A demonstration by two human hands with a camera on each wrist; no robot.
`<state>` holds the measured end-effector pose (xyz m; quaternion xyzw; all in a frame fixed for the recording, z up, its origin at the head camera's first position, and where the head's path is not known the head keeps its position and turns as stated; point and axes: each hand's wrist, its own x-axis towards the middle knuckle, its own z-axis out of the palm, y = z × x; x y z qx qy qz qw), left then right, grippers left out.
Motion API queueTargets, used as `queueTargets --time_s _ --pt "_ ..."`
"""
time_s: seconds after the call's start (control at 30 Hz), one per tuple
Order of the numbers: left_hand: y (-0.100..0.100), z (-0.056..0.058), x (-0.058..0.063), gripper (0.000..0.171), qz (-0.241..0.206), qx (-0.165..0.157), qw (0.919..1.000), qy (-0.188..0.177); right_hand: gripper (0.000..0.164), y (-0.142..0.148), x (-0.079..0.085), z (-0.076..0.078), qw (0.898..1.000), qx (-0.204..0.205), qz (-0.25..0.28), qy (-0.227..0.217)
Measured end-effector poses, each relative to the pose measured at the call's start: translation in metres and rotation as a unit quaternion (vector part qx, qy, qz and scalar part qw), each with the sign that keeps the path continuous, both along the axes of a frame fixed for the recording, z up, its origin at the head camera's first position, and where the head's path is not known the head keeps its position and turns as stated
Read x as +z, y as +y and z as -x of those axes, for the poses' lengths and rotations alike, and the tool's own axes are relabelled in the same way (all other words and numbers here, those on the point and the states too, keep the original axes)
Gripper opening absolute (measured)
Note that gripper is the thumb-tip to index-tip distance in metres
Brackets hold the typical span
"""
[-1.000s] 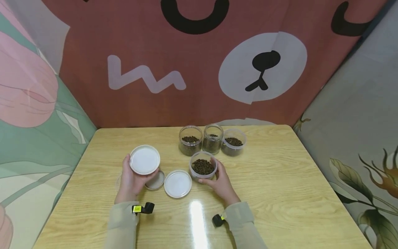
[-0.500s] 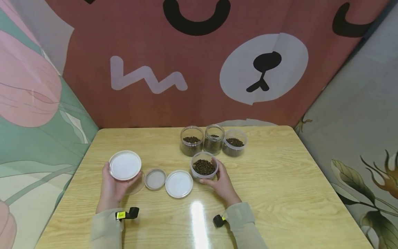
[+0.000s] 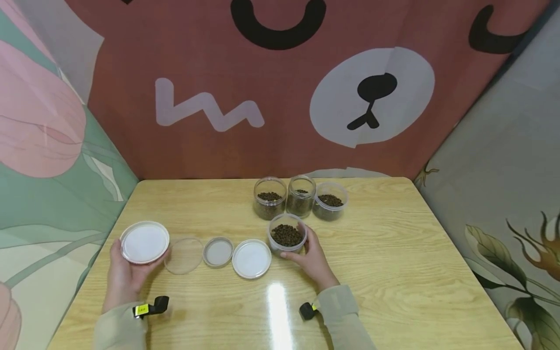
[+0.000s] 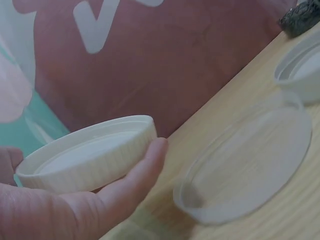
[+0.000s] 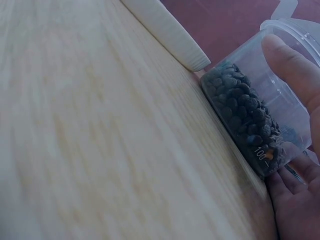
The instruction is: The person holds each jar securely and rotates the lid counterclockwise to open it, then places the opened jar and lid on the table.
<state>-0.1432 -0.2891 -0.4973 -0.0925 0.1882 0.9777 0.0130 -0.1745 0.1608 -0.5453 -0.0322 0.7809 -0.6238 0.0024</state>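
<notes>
My left hand (image 3: pixel 124 277) grips a round white lid (image 3: pixel 145 242) by its rim, hollow side up, at the left of the table. In the left wrist view its ribbed edge sits between thumb and fingers, over the wood. With my right hand (image 3: pixel 312 260) I hold a clear plastic tub (image 3: pixel 287 247) around its side; it stands on the table. Dark brown pellets (image 5: pixel 245 102) fill its lower part, and a "100" mark shows on the wall in the right wrist view. The fingers behind the tub are partly hidden.
Between the hands lie a clear lid (image 3: pixel 183 255), a small grey lid (image 3: pixel 218 252) and another white lid (image 3: pixel 251 259). Behind the tub stand a wide jar (image 3: pixel 269 206), a narrower jar (image 3: pixel 300 203) and a second tub (image 3: pixel 329 210), all uncovered with dark pellets inside.
My left hand has carried the white lid leftward and slightly toward me, uncovering the clear lid and small grey lid. My right hand keeps its hold on the tub in the same place.
</notes>
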Motion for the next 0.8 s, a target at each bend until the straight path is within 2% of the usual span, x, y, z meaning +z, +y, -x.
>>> queueTargets --time_s 0.1,0.17,0.23,0.3,0.37,0.47,0.63,0.7,0.8 --pt "-0.007 -0.003 -0.001 0.044 0.004 0.007 0.9993 -0.035 0.101 0.0 0.001 0.0 1.0 0.004 0.001 -0.001" --pt "-0.01 -0.004 -0.001 0.051 0.045 0.015 0.9965 -0.069 0.102 -0.001 0.003 0.0 1.0 0.008 0.004 -0.008" --pt "-0.011 -0.003 0.001 0.056 0.107 0.015 0.9884 -0.106 0.104 -0.001 0.008 -0.001 1.0 0.01 0.008 -0.016" --pt "-0.011 -0.002 0.003 0.059 0.168 0.01 0.9767 -0.134 0.104 -0.001 0.019 -0.005 1.0 0.011 0.011 -0.021" --pt "-0.01 -0.001 0.004 0.06 0.205 0.004 0.9669 -0.152 0.104 -0.002 0.028 -0.009 1.0 0.012 0.009 -0.023" --pt "-0.011 -0.001 0.004 0.061 0.215 0.003 0.9633 -0.16 0.102 -0.003 0.039 -0.013 1.0 0.019 0.005 -0.018" --pt "-0.013 -0.003 0.003 0.064 0.215 -0.002 0.9619 -0.169 0.101 -0.004 0.042 -0.014 1.0 0.026 0.001 -0.017" --pt "-0.013 -0.003 0.004 0.063 0.233 -0.012 0.9558 -0.179 0.101 -0.005 0.042 -0.014 0.999 0.024 0.002 -0.022" --pt "-0.013 -0.001 0.005 0.061 0.276 -0.032 0.9395 -0.201 0.101 -0.005 0.043 -0.015 0.999 0.023 0.004 -0.024"
